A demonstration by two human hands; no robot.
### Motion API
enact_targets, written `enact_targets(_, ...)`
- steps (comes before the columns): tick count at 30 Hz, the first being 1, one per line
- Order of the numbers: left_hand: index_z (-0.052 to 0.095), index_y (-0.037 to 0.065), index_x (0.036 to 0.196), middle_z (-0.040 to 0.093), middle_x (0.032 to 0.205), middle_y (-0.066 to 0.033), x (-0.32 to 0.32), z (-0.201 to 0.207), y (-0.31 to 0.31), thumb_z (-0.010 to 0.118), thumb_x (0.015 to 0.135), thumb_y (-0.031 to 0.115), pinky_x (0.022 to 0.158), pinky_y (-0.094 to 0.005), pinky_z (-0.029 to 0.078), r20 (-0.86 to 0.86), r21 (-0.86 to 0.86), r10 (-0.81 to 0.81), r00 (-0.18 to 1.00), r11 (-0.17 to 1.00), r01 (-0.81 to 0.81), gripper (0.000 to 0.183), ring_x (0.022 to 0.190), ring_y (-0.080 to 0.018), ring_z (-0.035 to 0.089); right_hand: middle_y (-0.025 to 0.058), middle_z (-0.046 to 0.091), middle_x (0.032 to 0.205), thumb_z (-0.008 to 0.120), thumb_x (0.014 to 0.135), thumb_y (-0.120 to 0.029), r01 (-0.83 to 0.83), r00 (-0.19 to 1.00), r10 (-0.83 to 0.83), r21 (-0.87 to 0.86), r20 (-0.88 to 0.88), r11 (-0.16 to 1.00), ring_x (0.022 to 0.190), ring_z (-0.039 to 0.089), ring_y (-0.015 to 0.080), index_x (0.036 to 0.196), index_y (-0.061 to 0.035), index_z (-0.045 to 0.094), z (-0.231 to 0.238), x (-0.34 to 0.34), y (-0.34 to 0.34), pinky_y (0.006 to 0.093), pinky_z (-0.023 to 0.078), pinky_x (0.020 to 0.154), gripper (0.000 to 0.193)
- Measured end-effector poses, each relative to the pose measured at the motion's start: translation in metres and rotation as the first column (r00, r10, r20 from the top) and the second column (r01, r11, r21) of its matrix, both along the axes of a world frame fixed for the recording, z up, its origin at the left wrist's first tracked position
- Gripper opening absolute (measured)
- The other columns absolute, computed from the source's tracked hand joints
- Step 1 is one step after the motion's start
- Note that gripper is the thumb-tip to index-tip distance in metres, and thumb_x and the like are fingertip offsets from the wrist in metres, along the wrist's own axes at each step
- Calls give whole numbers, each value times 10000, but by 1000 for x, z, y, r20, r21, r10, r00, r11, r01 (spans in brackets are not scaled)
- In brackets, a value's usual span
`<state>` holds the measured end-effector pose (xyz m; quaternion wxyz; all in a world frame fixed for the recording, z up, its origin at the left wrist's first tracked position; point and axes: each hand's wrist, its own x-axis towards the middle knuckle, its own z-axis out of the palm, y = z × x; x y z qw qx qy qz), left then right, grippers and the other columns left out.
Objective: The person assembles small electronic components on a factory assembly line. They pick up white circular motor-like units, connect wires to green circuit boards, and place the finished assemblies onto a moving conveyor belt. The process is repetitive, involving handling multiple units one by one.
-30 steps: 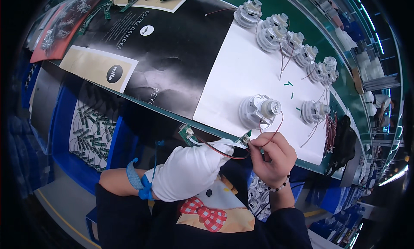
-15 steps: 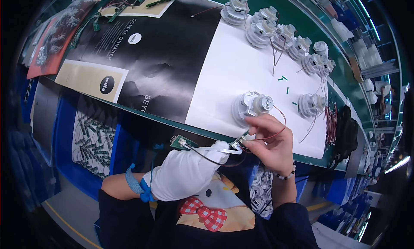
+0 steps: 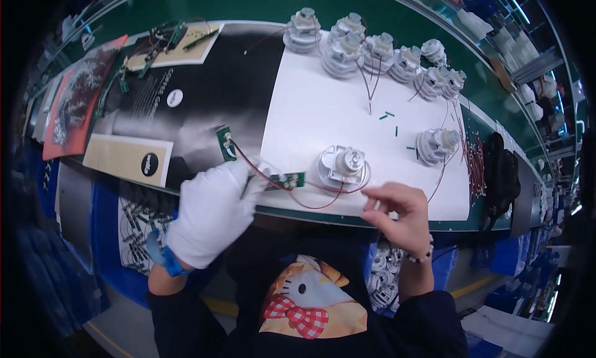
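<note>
My gloved left hand [image 3: 214, 212] is closed on a green circuit board [image 3: 289, 180], held over the front edge of the work surface. A second small green board [image 3: 226, 143] hangs by its wires beyond the glove. A thin dark-red wire [image 3: 323, 206] loops from the first board toward a white motor unit [image 3: 343, 165] standing upright on the white sheet. To the right of that unit, my bare right hand [image 3: 400, 215] has its thumb and fingers curved and apart, with nothing visible between them. Its fingertips are close to the wire loop.
Several similar white motor units [image 3: 379, 53] stand along the far edge, and another [image 3: 437, 145] stands at right. Red wires [image 3: 475, 169] and a black object [image 3: 501, 175] lie beyond it. At left are an orange-red bag [image 3: 77, 100] and more circuit boards [image 3: 160, 44]. Blue bins sit below.
My left hand has moved left and forward with the boards, over the work surface. My right hand has let go of the board's connector and drawn away to the right, its fingers opening.
</note>
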<state>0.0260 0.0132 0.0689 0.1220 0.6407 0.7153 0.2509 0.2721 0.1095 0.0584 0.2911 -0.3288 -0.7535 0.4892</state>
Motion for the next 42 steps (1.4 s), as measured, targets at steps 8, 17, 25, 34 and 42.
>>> enact_targets(8, 524, 31, 1101, 566, 1053, -163, 32, 46, 87, 737, 644, 295, 835, -353, 456, -139, 114, -582, 802, 795, 596, 570, 989, -323, 555, 200, 490, 1197, 615, 836, -258, -908, 412, 809, -119, -418, 401, 1093, 494, 312, 1224, 14, 435, 1, -48, -106, 359, 405, 917, 507)
enact_targets(17, 527, 42, 1087, 590, 1032, -113, 39, 13, 111, 720, 684, 147, 831, -289, 460, 330, -163, -516, 791, 794, 586, 459, 940, -201, 587, 188, 610, 928, 742, 693, -390, -921, 390, 730, -233, -562, 313, 844, 585, 261, 967, 69, 545, 1, -89, -142, 329, 461, 732, 569)
enact_targets(25, 461, 31, 1078, 552, 959, -42, -51, 57, 135, 725, 714, 78, 789, -268, 457, 550, 173, -76, 832, 985, -24, 452, 885, -116, 535, 211, 461, 1162, 615, 814, -292, -939, 69, 819, 240, -570, 246, 1065, 458, 307, 1131, 21, 520, 45, -69, -50, 386, 350, 897, 456)
enact_targets(34, 562, -10, 975, 632, 912, -183, -154, 67, 309, 647, 671, 286, 765, -339, 483, -139, 5, 382, 913, 923, -385, 433, 878, -294, 622, 148, 579, 1102, 656, 782, -95, -641, 764, 567, -268, -307, 719, 1023, 558, 264, 1140, 1, 551, -6, 75, 12, 345, 442, 871, 384)
enact_targets(42, 503, -10, 1156, 578, 1057, -221, -192, -32, 417, 721, 652, 311, 855, -374, 452, 46, 549, 424, 905, 746, -377, 636, 993, -347, 562, 234, 601, 921, 589, 782, -11, 17, 877, -311, -624, -365, 781, 873, 609, 312, 1001, 99, 581, -37, 117, 1, 416, 480, 813, 246)
